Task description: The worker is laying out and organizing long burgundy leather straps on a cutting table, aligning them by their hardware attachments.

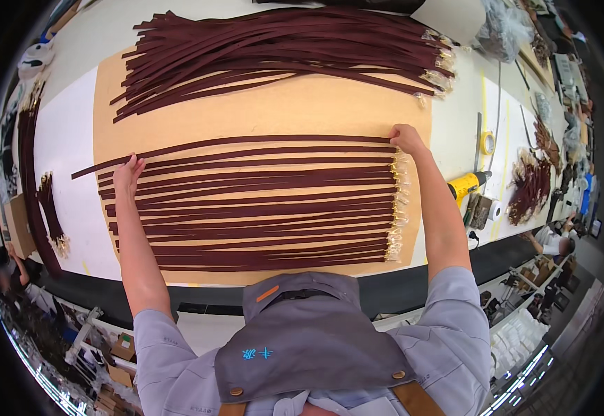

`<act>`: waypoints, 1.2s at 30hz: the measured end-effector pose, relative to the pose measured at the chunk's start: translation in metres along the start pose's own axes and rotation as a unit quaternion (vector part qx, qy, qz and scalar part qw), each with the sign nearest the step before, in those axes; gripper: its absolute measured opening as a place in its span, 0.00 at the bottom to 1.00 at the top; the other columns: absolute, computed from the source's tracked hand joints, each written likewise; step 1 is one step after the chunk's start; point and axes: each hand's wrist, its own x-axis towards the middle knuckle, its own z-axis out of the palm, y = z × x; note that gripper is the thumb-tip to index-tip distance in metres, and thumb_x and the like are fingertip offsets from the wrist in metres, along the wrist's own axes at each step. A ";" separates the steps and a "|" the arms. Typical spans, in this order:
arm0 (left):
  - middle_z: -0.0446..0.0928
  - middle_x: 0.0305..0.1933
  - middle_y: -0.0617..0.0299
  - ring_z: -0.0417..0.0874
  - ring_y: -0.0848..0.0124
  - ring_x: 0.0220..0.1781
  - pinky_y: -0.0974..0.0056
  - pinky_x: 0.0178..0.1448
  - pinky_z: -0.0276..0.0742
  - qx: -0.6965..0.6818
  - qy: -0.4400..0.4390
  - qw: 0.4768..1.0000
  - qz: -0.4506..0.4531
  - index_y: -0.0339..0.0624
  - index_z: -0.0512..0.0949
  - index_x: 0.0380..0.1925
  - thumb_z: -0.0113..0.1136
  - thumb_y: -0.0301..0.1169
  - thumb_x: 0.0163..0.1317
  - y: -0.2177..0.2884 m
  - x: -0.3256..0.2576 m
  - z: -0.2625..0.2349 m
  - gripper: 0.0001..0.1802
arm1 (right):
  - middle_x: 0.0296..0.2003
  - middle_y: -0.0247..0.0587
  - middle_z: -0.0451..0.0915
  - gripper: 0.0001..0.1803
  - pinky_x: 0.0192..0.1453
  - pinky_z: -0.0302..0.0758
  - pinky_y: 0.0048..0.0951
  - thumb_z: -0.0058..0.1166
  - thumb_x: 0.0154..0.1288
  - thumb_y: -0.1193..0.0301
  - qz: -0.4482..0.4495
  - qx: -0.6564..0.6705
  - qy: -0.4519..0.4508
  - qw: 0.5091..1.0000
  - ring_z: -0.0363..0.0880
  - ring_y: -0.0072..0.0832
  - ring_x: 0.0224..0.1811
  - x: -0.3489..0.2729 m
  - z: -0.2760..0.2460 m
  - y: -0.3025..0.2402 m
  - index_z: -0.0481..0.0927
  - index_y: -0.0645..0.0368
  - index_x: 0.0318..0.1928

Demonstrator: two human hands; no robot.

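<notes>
Two hands on one strap: the left hand (129,170) presses down on the tail end, fingers flat and spread, not clenched; the right hand (404,139) pinches the buckle end, fingers curled around it. That top strap (246,142) is dark maroon and lies stretched across the tan board (281,111), at the far edge of the laid-out row of straps (260,208). Row looks aligned on the right, with gold buckles (395,208) stacked in a column and tails uneven on the left. Loose pile of straps (281,48) sits further back on the same board, apart from the row. Yellow drill (465,184) is on the white table (66,139) to the right, untouched. Step looks like laying and straightening the newest strap. Next move likely needs the buckle squared to the column and the strap pulled parallel without disturbing its neighbours
</notes>
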 end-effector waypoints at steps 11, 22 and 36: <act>0.75 0.42 0.45 0.74 0.52 0.48 0.53 0.52 0.69 0.742 0.080 0.605 0.277 0.34 0.76 0.35 0.48 0.31 0.56 -0.035 -0.027 0.020 0.13 | 0.20 0.47 0.77 0.08 0.31 0.72 0.35 0.54 0.46 0.69 -0.043 -0.078 0.030 0.996 0.76 0.34 0.24 0.015 0.016 0.011 0.78 0.62 0.24; 0.65 0.59 0.49 0.63 0.51 0.62 0.47 0.63 0.60 0.681 0.152 0.642 0.319 0.41 0.69 0.52 0.47 0.31 0.57 -0.061 -0.031 0.031 0.21 | 0.18 0.44 0.78 0.07 0.29 0.72 0.32 0.57 0.41 0.70 -0.011 -0.119 0.048 0.992 0.76 0.30 0.22 0.012 0.016 0.021 0.79 0.60 0.21; 0.66 0.58 0.44 0.65 0.53 0.62 0.57 0.65 0.58 0.426 -0.019 0.837 0.342 0.30 0.68 0.50 0.48 0.27 0.62 -0.024 -0.145 0.124 0.17 | 0.41 0.47 0.74 0.14 0.50 0.70 0.42 0.52 0.48 0.78 -0.106 -0.134 0.326 0.930 0.71 0.46 0.47 0.095 0.004 -0.085 0.76 0.58 0.39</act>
